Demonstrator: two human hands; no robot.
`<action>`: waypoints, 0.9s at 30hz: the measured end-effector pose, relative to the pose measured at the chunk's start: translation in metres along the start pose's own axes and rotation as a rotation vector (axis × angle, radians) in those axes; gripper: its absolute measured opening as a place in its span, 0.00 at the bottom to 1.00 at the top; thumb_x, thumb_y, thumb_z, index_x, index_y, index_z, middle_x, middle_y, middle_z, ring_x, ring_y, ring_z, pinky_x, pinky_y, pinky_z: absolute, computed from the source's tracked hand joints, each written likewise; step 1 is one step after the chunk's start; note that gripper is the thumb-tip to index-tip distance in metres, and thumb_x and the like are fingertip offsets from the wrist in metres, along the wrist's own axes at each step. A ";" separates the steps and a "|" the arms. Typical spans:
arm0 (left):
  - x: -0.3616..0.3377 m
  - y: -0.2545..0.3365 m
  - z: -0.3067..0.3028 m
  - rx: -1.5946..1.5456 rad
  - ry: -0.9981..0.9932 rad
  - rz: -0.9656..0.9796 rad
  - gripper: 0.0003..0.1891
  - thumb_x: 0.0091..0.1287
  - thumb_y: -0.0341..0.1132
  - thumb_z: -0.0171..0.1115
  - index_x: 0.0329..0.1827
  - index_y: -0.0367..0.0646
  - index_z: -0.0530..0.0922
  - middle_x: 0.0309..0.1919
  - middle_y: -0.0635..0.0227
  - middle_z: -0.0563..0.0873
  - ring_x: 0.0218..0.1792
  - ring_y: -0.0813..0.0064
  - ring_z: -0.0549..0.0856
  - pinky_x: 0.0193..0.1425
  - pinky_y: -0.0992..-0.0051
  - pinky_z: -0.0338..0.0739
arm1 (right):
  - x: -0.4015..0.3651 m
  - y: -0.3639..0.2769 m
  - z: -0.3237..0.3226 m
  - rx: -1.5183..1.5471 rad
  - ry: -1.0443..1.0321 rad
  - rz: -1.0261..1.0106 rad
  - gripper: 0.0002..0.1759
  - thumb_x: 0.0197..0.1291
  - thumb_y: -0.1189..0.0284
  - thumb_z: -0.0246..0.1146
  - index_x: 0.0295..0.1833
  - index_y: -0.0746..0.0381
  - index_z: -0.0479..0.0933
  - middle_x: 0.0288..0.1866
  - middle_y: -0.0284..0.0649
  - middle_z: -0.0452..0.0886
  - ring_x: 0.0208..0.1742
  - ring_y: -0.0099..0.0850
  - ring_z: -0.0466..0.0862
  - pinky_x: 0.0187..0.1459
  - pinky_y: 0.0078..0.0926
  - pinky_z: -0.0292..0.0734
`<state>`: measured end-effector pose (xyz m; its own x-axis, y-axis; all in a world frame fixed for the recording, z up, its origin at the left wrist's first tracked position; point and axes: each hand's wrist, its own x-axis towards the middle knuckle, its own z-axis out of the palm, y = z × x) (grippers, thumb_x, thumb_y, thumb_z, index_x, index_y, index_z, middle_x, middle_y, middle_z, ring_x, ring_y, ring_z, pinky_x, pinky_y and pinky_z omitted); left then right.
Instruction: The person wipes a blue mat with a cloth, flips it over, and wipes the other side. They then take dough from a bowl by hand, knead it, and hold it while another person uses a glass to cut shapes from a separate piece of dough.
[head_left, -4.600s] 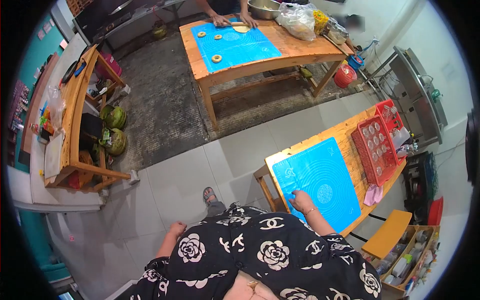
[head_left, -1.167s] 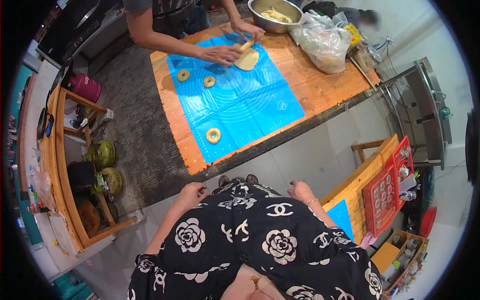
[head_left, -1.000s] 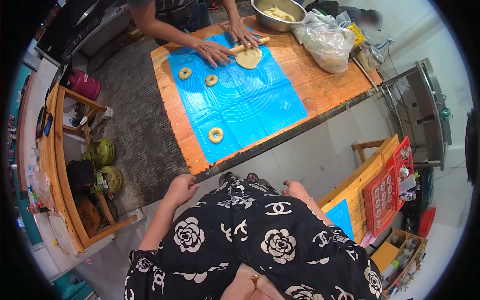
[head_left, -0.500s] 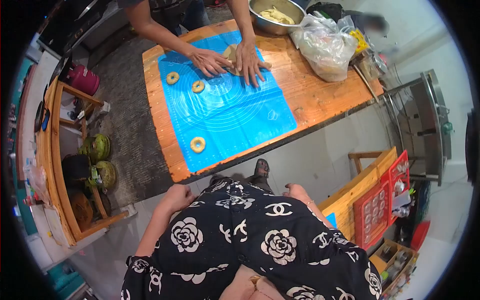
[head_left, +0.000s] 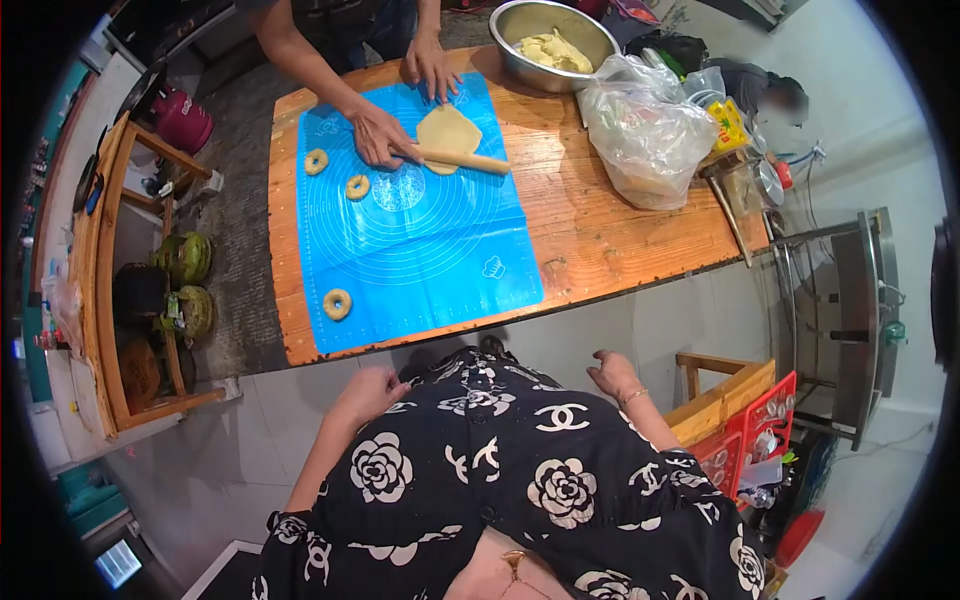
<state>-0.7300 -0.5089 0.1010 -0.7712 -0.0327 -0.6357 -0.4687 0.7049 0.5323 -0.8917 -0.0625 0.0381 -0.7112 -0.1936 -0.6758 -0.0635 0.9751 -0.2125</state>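
My left hand hangs beside my shirt, its fingers loosely bent and apart, holding nothing. On the other side, my right hand is held low and away from the shirt, open, with a bracelet at the wrist. Both are apart from the table. Across it, another person's hand grips one end of a wooden rolling pin, which lies over a flat sheet of dough. That person's other hand touches near the dough's far edge. Dough rings sit on a blue baking mat.
The wooden table stands before me. A metal bowl of dough and a plastic bag are on its far right. A wooden shelf with gas cylinders stands left; red trays are at lower right.
The other person's hands have moved off the dough, one now on the rolling pin, the other at the dough's far edge. My view has shifted; my hands still hang by my sides.
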 end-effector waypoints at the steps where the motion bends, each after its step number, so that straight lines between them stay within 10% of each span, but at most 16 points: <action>1: 0.000 0.002 0.002 -0.011 -0.019 -0.013 0.16 0.65 0.43 0.68 0.33 0.35 0.83 0.29 0.49 0.85 0.34 0.49 0.86 0.39 0.57 0.78 | 0.004 0.002 -0.002 0.003 0.002 -0.005 0.26 0.60 0.62 0.66 0.61 0.66 0.79 0.57 0.56 0.83 0.61 0.51 0.81 0.64 0.43 0.76; 21: 0.008 -0.032 -0.023 0.058 0.069 0.022 0.15 0.64 0.42 0.69 0.30 0.36 0.83 0.28 0.50 0.86 0.32 0.49 0.85 0.39 0.56 0.78 | 0.018 -0.066 0.007 0.081 -0.052 -0.156 0.27 0.61 0.62 0.66 0.61 0.67 0.78 0.59 0.58 0.82 0.61 0.53 0.80 0.63 0.45 0.76; 27: 0.028 0.005 -0.020 -0.025 0.068 -0.043 0.16 0.66 0.43 0.67 0.30 0.36 0.84 0.27 0.49 0.86 0.31 0.49 0.85 0.38 0.56 0.77 | 0.036 -0.093 -0.065 0.030 -0.239 -0.198 0.19 0.61 0.60 0.66 0.46 0.65 0.86 0.49 0.57 0.84 0.53 0.52 0.84 0.56 0.44 0.78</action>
<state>-0.7627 -0.5207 0.0969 -0.7770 -0.1112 -0.6196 -0.5120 0.6842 0.5193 -0.9569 -0.1534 0.0790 -0.5020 -0.4032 -0.7651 -0.1613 0.9128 -0.3752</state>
